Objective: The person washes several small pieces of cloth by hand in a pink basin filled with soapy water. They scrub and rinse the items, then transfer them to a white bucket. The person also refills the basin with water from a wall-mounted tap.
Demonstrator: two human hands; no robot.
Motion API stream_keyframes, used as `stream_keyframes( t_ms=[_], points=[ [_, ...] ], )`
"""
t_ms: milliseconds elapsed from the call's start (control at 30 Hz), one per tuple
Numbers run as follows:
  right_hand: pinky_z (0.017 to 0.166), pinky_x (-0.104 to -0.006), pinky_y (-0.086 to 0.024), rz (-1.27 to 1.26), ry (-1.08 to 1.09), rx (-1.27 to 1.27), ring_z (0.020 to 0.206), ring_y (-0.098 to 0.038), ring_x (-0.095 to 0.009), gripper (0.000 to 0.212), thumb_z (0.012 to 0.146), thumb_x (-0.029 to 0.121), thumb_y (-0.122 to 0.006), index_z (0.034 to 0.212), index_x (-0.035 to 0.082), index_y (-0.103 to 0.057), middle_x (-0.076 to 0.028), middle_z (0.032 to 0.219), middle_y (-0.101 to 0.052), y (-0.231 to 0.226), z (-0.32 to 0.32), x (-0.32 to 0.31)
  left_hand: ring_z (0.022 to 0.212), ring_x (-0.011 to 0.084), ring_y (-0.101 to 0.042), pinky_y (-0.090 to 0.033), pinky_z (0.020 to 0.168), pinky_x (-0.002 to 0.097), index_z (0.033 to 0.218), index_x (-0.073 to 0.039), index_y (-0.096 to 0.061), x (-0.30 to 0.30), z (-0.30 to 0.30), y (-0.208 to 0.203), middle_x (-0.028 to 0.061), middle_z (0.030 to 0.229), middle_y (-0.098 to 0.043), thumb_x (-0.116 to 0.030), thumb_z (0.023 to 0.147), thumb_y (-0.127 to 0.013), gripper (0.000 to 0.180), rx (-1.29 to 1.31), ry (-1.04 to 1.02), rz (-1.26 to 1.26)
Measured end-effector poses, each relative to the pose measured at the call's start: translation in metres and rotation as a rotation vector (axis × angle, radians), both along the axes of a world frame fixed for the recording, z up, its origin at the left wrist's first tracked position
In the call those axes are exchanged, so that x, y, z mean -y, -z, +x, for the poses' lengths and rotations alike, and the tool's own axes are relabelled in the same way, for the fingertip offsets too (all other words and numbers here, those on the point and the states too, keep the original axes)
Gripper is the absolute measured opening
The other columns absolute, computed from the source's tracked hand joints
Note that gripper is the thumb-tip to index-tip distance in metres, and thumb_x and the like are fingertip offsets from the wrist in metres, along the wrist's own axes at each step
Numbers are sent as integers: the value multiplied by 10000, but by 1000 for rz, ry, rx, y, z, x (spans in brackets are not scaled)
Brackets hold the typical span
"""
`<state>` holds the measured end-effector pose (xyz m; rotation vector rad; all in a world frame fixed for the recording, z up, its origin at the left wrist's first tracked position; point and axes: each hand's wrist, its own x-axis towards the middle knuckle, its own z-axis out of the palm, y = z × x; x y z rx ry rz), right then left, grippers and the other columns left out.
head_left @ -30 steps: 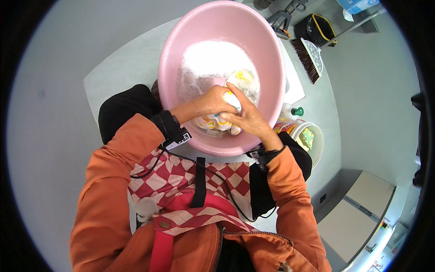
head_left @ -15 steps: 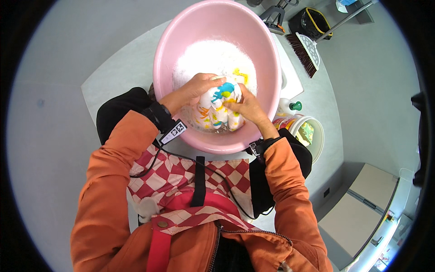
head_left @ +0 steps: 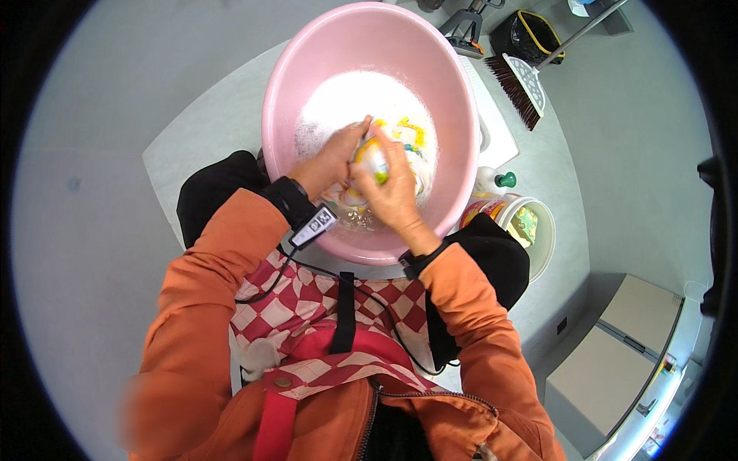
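Nearby, a bottle [head_left: 485,180] and bucket [head_left: 546,240] stand beside the basin [head_left: 373,42] where both hands [head_left: 336,156] [head_left: 393,194] clutch cloth [head_left: 372,158].

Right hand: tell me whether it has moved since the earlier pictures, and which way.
Yes. Judged against the pink plastic basin, the right hand has shifted left, away from the basin's right wall.

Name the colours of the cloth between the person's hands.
The cloth is white with yellow, blue and green markings, showing best in the head view.
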<state>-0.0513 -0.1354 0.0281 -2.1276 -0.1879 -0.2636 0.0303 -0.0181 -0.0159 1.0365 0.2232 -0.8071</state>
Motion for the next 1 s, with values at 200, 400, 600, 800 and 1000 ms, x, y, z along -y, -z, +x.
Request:
stream_keyframes(
  t_ms=[200, 400, 600, 800, 1000],
  points=[
    [498, -384, -460, -192, 211, 181, 589, -589, -339, 133, 817, 161, -620, 822, 50, -548, -145, 657, -584, 10, 20, -9, 868, 175, -589, -481, 765, 292, 1039, -20, -566, 25, -12, -6, 73, 958, -606, -300, 885, -542, 320, -107, -93, -50],
    [518, -332, -446, 117, 369, -111, 538, -588, -268, 269, 865, 241, -565, 704, 28, -604, -185, 555, -568, 20, 37, 13, 823, 167, -600, -491, 685, 295, 1020, 10, -582, 41, -19, -24, 84, 946, -611, -272, 877, -540, 319, -117, -219, 33],
    [626, -253, -453, 958, 208, -599, 744, -556, -116, 216, 866, 233, -602, 903, 20, -614, -48, 853, -612, 15, 35, 63, 739, 146, -621, -490, 650, 264, 979, 40, -612, 18, -15, -37, 84, 864, -642, -298, 880, -555, 357, 264, 49, 184],
    [812, -298, -457, -49, -167, -266, 958, -568, -196, 693, 663, 219, -787, 1257, 59, -469, -106, 1091, -583, -4, 18, 58, 844, 138, -586, -460, 732, 262, 909, 17, -653, 4, -17, -37, 87, 928, -615, -258, 821, -669, 289, 711, 285, 277],
    [709, -385, -477, -260, -73, -435, 843, -613, -348, 481, 697, 297, -738, 1098, 67, -605, -162, 905, -650, -2, 17, 50, 954, 164, -541, -435, 817, 266, 977, -23, -573, 10, -24, -13, 71, 993, -545, -211, 775, -718, 311, 631, 152, 201]
  ],
)
